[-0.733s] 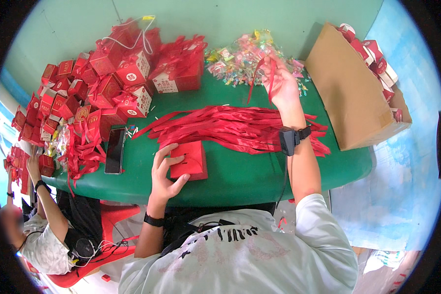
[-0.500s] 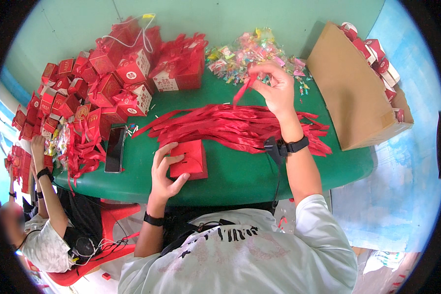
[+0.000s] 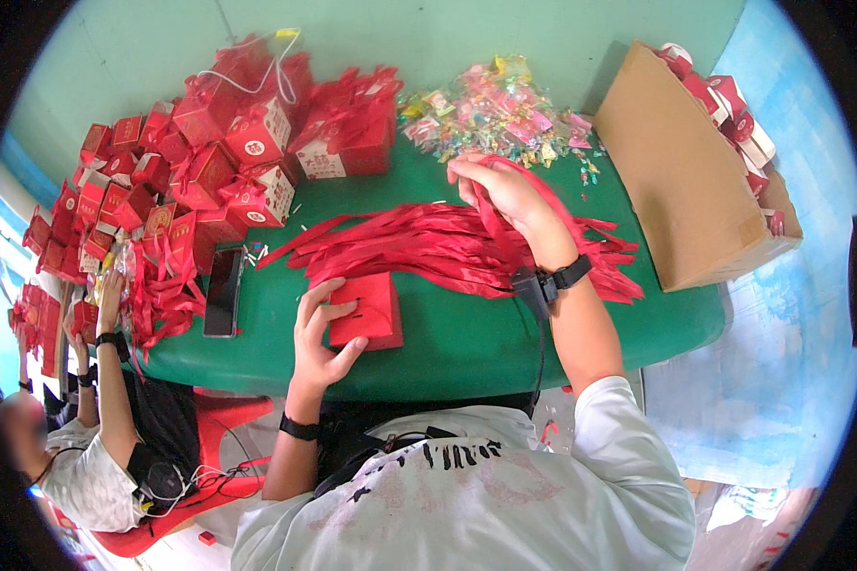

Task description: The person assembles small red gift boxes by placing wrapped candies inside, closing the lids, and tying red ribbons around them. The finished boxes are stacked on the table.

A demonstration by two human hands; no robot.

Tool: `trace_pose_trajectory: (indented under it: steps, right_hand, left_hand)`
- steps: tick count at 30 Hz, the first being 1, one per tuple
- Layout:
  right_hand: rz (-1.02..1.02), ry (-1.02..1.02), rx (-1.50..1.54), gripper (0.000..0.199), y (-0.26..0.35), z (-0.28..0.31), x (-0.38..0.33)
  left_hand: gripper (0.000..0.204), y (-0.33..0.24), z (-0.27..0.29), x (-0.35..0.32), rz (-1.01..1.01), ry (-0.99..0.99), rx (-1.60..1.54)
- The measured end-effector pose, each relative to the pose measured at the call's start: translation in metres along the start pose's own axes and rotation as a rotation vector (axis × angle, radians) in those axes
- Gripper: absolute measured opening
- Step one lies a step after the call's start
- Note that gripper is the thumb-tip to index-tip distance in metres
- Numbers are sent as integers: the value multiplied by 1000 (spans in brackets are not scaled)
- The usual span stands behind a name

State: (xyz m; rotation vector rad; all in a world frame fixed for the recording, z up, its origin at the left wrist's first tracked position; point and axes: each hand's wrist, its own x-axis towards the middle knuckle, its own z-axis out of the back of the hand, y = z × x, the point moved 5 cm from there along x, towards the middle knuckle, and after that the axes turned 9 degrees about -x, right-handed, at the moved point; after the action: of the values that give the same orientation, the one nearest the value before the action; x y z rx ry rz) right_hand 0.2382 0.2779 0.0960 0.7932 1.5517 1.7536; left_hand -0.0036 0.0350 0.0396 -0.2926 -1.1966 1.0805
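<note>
My left hand (image 3: 316, 335) grips the left side of a small red gift box (image 3: 379, 309), fingers on top and thumb at the near edge. The box sits on the green table near its front edge. Above the ribbon pile, my right hand (image 3: 507, 195) is closed on a red ribbon (image 3: 554, 202), which loops over the hand and hangs down past the palm. A heap of loose red ribbons (image 3: 400, 246) lies crosswise on the table, just beyond the box.
Wrapped candies (image 3: 505, 109) are heaped at the back. A cardboard carton (image 3: 676, 181) with red-and-white boxes stands at right. Finished-looking red boxes (image 3: 200, 176) pile up at left, beside a phone (image 3: 223, 290). A co-worker's arm (image 3: 114, 390) reaches in at far left.
My right hand has come lower and nearer, and the ribbon in it now drapes over the hand in a long loop. My left hand and the box have stayed put. The co-worker's hands have shifted.
</note>
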Motion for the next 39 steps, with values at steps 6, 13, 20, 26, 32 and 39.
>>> trace_pose_trajectory:
  steps: [6,13,20,26,32,39]
  right_hand:
    - [20,-89,125,40,-2,-2,1]
    - [184,-14,311,47,20,-24,-12]
    - [266,209,310,38,38,-69,-37]
    - [239,415,419,21,49,-78,-59]
    - [107,-65,691,33,1,-14,-2]
    - [-2,-601,921,35,-45,72,14]
  left_hand:
    - [51,1,-1,1,1,2,-13]
    - [50,-8,9,6,-68,-16,-8]
    - [48,-96,17,55,-18,28,215]
    - [32,-98,-31,91,187,298,-71]
    - [29,-68,-17,74,468,242,-143]
    - [28,-83,23,82,398,33,-139]
